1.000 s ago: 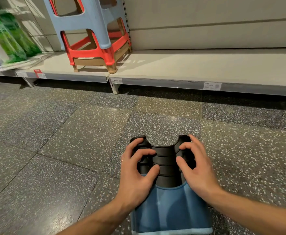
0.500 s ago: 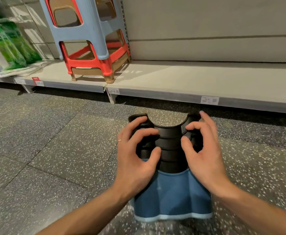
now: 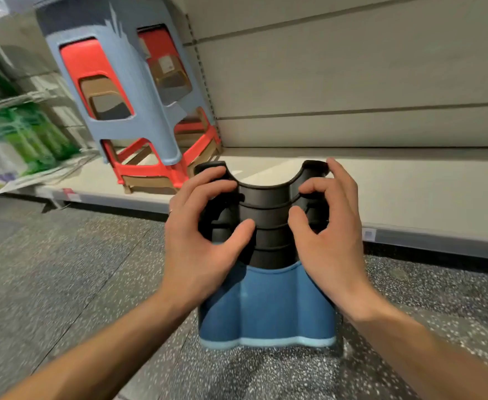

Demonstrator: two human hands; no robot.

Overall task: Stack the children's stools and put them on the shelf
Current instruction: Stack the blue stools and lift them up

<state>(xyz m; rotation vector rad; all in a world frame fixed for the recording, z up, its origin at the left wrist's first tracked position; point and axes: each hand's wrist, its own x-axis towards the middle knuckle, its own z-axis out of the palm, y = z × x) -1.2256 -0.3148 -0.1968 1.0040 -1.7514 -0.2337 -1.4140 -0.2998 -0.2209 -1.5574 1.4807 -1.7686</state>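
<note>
A stack of small children's stools (image 3: pixel 267 301) lies on its side in the air in front of me, a blue stool nearest me and several black ones (image 3: pixel 265 220) nested into it, their legs pointing at the shelf. My left hand (image 3: pixel 199 243) grips the stack's left side and my right hand (image 3: pixel 328 238) its right side, fingers curled round the black legs. The stack's far end overlaps the front edge of the low beige shelf (image 3: pixel 395 194).
A tall stack of larger stools (image 3: pixel 118 90), pale blue over red and brown, stands on the shelf at the left. Green and white packages (image 3: pixel 20 142) lie further left. The speckled grey floor (image 3: pixel 63 284) runs below. A price tag (image 3: pixel 368 234) hangs on the shelf rail.
Both hands have lifted the stool stack off the floor and carried it forward and up toward the shelf. The view has moved closer to the shelf.
</note>
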